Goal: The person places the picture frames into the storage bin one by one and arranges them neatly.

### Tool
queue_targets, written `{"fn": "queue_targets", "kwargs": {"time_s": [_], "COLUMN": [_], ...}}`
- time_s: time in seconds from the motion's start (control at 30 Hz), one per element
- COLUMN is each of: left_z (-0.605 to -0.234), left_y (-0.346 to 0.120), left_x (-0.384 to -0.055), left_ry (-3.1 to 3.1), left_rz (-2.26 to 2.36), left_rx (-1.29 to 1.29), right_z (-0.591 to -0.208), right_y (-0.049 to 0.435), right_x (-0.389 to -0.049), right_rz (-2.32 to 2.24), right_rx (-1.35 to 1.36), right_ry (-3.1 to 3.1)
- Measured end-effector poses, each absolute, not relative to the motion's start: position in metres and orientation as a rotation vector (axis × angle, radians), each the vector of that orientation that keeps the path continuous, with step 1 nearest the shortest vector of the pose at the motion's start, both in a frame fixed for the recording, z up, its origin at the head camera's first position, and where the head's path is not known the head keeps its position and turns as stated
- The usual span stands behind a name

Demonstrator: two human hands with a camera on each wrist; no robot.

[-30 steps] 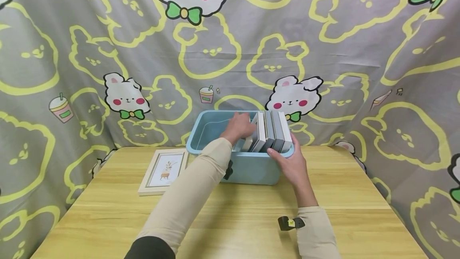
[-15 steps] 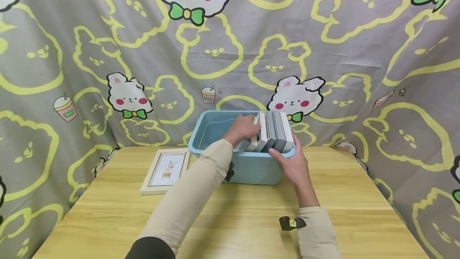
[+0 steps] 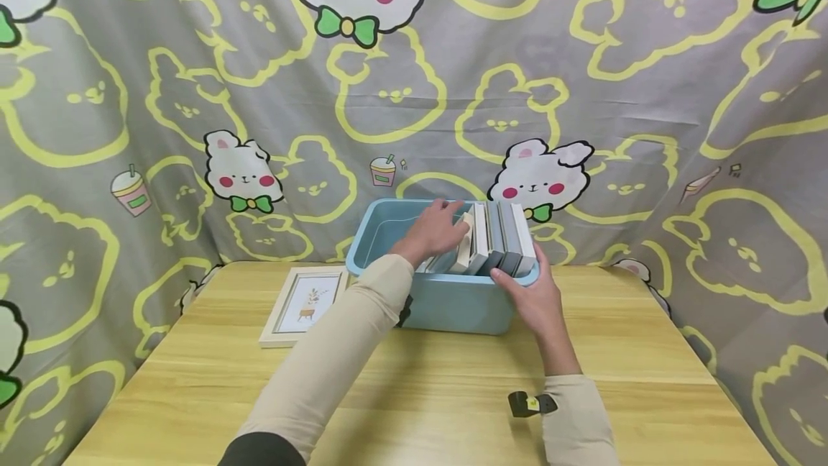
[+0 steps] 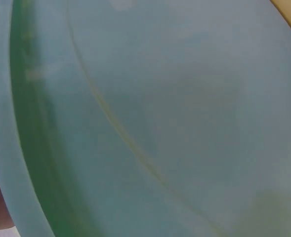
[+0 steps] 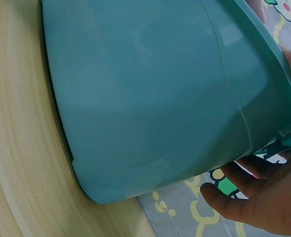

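Observation:
A light-blue plastic bin (image 3: 453, 304) stands on the table, with several slim white and grey picture frames or books (image 3: 507, 239) upright in its right half. My left hand (image 3: 432, 230) reaches over the front rim into the bin. Its fingertips touch the top of a cream-edged piece (image 3: 464, 243) that leans at the left of the row; the fingers look extended, the thumb is hidden. At the bin's right end my right hand (image 3: 535, 297) grips the rim, thumb in front. Its fingers (image 5: 224, 200) show beneath the rim in the right wrist view. Bin wall (image 4: 185, 108) fills the left wrist view.
A cream-framed picture (image 3: 307, 304) of a potted plant lies flat on the wooden table (image 3: 440, 394), left of the bin. Behind the bin hangs a grey cartoon-print curtain (image 3: 414, 113). The bin's left part shows bare inner wall.
The left hand's fingers have shifted along the row, and the cream-edged piece now shows more fully beside them. My right hand keeps its grip on the bin. The head view has turned slightly left.

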State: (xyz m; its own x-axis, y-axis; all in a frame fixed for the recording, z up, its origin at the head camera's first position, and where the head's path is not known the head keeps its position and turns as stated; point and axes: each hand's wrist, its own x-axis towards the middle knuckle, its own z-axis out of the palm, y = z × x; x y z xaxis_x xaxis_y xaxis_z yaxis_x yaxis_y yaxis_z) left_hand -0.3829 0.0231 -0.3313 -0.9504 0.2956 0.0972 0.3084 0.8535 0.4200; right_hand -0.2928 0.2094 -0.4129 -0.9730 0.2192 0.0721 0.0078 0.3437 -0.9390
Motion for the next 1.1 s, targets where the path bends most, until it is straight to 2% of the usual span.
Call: {"fn": "queue_targets", "kwargs": {"time_s": [0.33, 1.1], "left_z": [-0.337, -0.336], "left_y": [0.010, -0.049], "left_x": [-0.383, -0.387], "left_ry": [-2.948, -2.960], "left_rz": [-0.240, -0.206], "left_rx": [-0.562, -0.333], "right_z": [-0.413, -0.411], "right_y": [0.209, 0.208], "right_x": [-0.293, -0.291], "right_rz": [1.676, 1.655], "right_rx": [-0.211, -0.211], "right_ry": [-2.425, -2.440]}}
